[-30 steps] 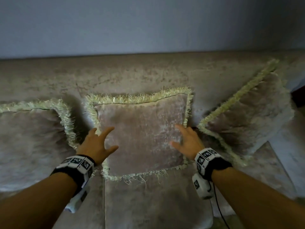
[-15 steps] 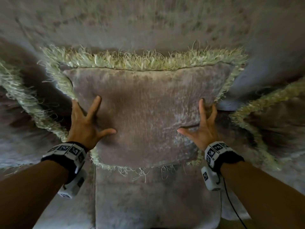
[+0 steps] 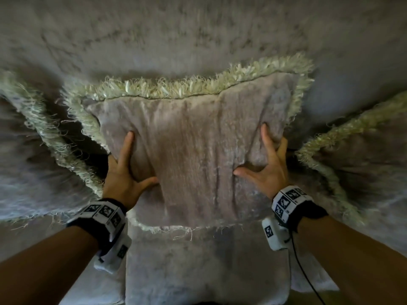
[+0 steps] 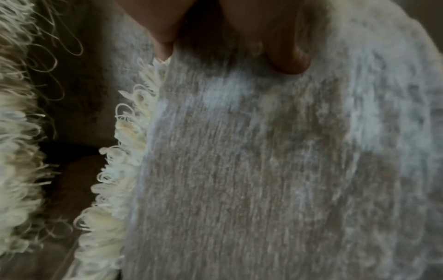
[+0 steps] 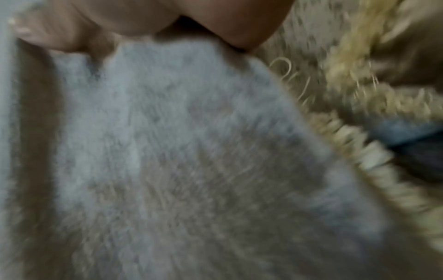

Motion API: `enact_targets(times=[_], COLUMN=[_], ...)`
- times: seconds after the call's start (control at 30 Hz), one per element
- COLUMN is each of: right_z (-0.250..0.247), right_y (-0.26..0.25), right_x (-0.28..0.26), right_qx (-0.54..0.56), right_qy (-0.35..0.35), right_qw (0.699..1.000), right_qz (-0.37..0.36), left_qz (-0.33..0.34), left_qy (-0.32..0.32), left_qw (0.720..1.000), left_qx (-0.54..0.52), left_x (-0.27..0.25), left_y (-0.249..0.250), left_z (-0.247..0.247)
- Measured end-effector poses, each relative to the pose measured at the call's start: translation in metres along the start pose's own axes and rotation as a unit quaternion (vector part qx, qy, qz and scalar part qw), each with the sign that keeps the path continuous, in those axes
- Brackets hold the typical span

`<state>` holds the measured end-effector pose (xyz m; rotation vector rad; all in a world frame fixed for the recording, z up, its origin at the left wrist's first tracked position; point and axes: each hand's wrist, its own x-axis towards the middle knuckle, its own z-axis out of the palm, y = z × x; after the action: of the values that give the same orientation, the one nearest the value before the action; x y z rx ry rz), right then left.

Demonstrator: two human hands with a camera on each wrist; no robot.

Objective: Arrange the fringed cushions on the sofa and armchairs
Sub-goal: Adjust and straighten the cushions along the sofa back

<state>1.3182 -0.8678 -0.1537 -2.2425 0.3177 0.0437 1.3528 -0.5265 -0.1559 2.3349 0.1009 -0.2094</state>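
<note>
The middle fringed cushion [image 3: 193,146] [image 4: 251,170] [image 5: 167,151], mauve velvet with a pale green fringe, leans against the sofa backrest [image 3: 198,36]. My left hand [image 3: 136,161] grips its left side: in the left wrist view the thumb [image 4: 287,56] presses the front and a finger [image 4: 163,28] goes behind the fringed edge. My right hand [image 3: 253,153] grips the right side, thumb [image 5: 48,34] dug into the front. The fabric bunches into creases between both hands. The cushion's top right corner sits higher than its left.
A second fringed cushion [image 3: 33,168] leans at the left, its fringe close to my left hand. A third fringed cushion [image 3: 363,164] lies tilted at the right, near my right hand. The sofa seat [image 3: 204,260] lies below the held cushion.
Both hands went from lying flat on the cushion's front to gripping its sides, squeezing it narrower. The cushion now sits higher, with its right corner raised. The head view has come closer.
</note>
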Motion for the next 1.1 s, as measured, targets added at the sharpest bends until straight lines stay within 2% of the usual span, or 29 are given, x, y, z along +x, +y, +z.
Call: enact_targets(times=[0.2, 0.3, 0.4, 0.53, 0.67, 0.8, 0.97, 1.1], right_z=[-0.058, -0.077, -0.081, -0.070, -0.058, -0.051, -0.050, -0.048], right_y=[-0.063, -0.092, -0.104, -0.093, -0.075, -0.066, -0.068, -0.072], right_x=[0.019, 0.039, 0.059, 0.079, 0.087, 0.093, 0.084, 0.057], right_qx=[-0.062, -0.122, -0.170, -0.209, -0.245, -0.257, -0.254, -0.288], right_qy=[0.005, -0.020, -0.038, -0.061, -0.069, -0.069, -0.054, 0.006], right_qw=[0.989, 0.974, 0.958, 0.952, 0.945, 0.942, 0.947, 0.940], right_qz=[-0.131, -0.190, -0.226, -0.216, -0.207, -0.207, -0.188, -0.183], left_qz=[-0.040, -0.072, -0.077, -0.135, -0.183, -0.222, -0.229, -0.195], left_qy=[0.061, 0.073, 0.087, 0.103, 0.093, 0.086, 0.070, 0.111], left_qw=[0.991, 0.982, 0.980, 0.982, 0.970, 0.966, 0.969, 0.974], left_qx=[-0.108, -0.161, -0.162, -0.080, -0.130, -0.102, -0.059, 0.036], left_x=[-0.049, -0.055, -0.054, -0.041, -0.027, -0.022, -0.018, -0.024], left_y=[0.015, 0.015, 0.020, 0.021, 0.026, 0.030, 0.022, 0.035], left_z=[0.013, 0.030, 0.047, 0.068, 0.081, 0.085, 0.076, 0.058])
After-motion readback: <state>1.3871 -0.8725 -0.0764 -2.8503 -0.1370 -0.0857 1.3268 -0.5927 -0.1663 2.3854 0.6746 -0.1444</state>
